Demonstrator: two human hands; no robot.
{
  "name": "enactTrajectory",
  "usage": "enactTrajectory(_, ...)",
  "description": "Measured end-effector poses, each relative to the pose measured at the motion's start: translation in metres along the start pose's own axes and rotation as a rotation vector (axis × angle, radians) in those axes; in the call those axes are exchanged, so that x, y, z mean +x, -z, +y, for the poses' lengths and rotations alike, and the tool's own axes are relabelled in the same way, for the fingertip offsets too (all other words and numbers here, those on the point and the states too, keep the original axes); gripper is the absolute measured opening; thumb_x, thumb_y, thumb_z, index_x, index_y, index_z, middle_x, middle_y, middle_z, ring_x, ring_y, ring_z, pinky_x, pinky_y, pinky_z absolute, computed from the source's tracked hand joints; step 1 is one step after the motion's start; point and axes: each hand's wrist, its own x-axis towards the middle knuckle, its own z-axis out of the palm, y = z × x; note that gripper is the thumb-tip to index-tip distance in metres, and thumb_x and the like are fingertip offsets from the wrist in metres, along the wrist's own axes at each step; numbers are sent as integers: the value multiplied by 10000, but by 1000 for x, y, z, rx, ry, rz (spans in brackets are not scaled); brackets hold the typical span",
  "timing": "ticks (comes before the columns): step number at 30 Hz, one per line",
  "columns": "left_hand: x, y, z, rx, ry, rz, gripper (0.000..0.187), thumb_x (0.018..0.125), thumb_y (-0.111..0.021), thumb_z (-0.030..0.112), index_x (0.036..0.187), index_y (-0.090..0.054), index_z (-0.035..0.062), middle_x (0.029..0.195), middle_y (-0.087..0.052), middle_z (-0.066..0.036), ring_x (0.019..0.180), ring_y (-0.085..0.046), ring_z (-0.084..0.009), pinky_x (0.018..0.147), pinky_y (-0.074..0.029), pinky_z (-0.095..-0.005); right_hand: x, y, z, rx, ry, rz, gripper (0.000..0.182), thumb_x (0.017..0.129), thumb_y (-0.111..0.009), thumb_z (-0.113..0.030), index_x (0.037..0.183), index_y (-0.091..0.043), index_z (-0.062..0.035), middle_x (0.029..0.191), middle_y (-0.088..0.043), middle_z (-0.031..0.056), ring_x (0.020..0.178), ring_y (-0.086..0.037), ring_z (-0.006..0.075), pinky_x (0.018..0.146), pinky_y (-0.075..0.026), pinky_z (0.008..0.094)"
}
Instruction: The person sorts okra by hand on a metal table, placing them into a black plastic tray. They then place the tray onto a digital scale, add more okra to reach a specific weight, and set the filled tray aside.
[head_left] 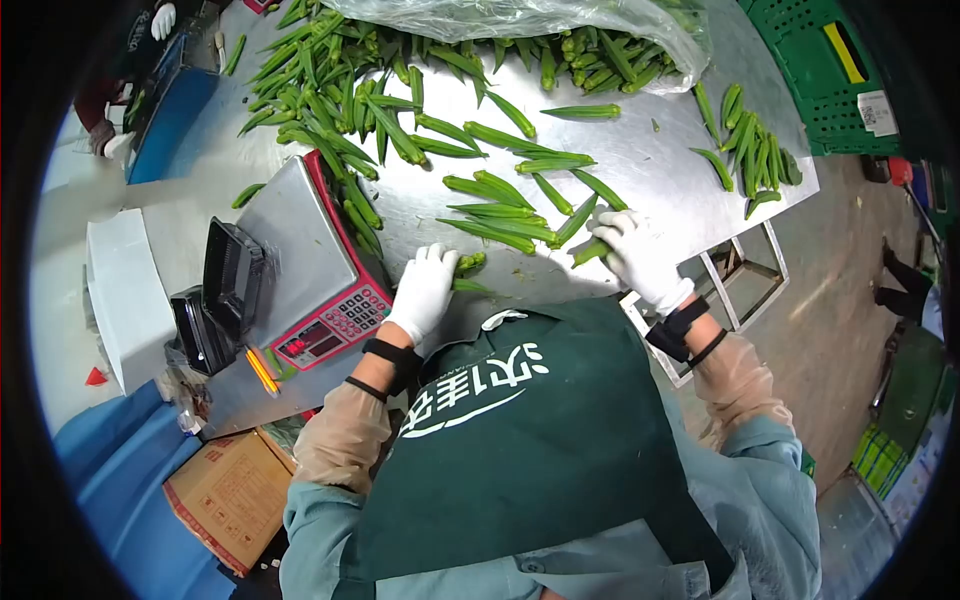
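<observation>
right hand (640, 255), white-gloved: thumb and fingers closed on one okra pod (590, 252), its length pointing away toward the left hand, low over the steel table (665, 165).

left hand (427, 288), gloved likewise: fingers bent and brought close, short pods (470, 262) at their tips on the thumb side; from where i stand, cannot tell whether gripped or merely touched.

between and just ahead of the hands: loose okra (500, 212), mostly lying lengthwise across.

farther ahead, left-hand side: a heaped okra pile (340, 90), with a clear plastic bag (500, 18) beyond.

ahead and outward of the right hand: a separate okra cluster (760, 155); past it, a green crate (825, 75).

just outward of the left hand: a red-edged scale (305, 235), bare plate; past that, black trays (230, 275).

step in hand, as i judge it: picking pods singly from the loose ones. next move would seem to call for a light pinch, the pod turned level with its neighbours, the left fingers steadying.
</observation>
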Motion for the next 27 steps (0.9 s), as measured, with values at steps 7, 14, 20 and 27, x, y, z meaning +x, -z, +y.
enactTrajectory(7,17,22,15,104,39,-194,263,821,-540,105,1077,-552,48,1055,-552,-152,1005,-539,-305,816,-456,-389,-5,-6,-1,-119,1,-220,302,735,-679,-154,1019,-595,-96,1030,-536,103,988,-504,300,852,-436,426)
enactTrajectory(14,62,-5,29,96,-311,156,256,849,-505,105,1086,-543,16,1308,-507,-208,1269,-460,-357,1078,-352,-454,27,17,0,-153,-114,-227,337,754,-675,-169,1068,-576,-94,1043,-543,100,1012,-518,305,854,-437,429)
enactTrajectory(20,70,-16,37,93,-212,150,346,845,-507,102,1180,-532,17,1213,-537,-191,1107,-520,-326,951,-417,-423,11,-9,-12,-92,-55,-96,315,769,-658,-160,1066,-569,-100,994,-548,113,938,-543,301,803,-450,424)
enactTrajectory(27,74,-19,48,190,-34,109,525,839,-506,108,1342,-450,-30,1008,-547,-142,901,-526,-275,740,-444,-388,12,-3,3,-12,-97,-138,306,741,-657,-91,1037,-580,-84,1017,-567,113,954,-562,295,830,-459,423)
